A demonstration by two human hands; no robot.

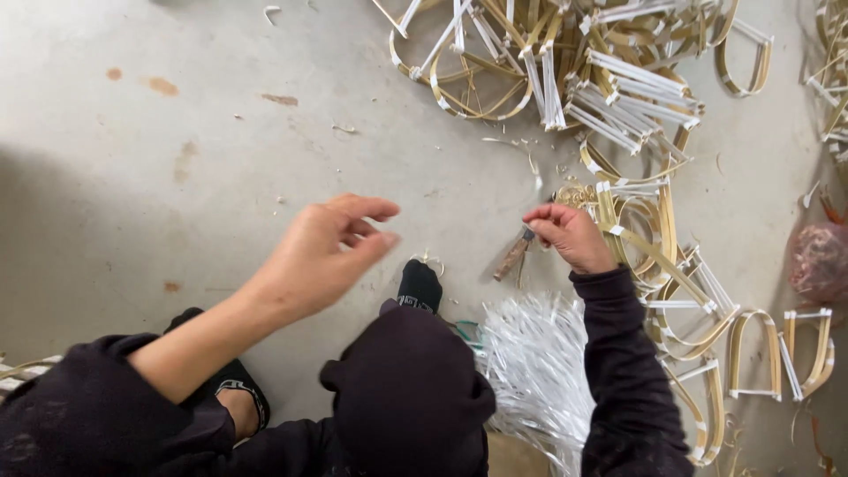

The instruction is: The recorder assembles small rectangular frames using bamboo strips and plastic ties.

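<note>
I am watching the right hand (572, 237) pinching the top end of a small brown-handled tool (512, 254) above the concrete floor (177, 159); its grip is closing narrow around that end, fingers curled in. The tool is hanging between the two hands, just right of a dark sock toe (419, 284), with its long axis running on a slant, the upper end toward the right hand and the lower end pointing down and left toward the floor. The left hand (322, 252) is hovering open and loose, fingers spread and slightly blurred, holding nothing. To my eye, handling this well is calling for a firm pinch high on the tool, with the free hand keeping clear of the lower tip, since that end is swinging unsupported. A bundle of white strips (534, 371) is lying just below the right wrist, and curved bamboo hoops (636, 234) bound with white bands are piling up right behind the right hand and across the upper right. A reddish bag (820, 261) is sitting at the far right edge
</note>
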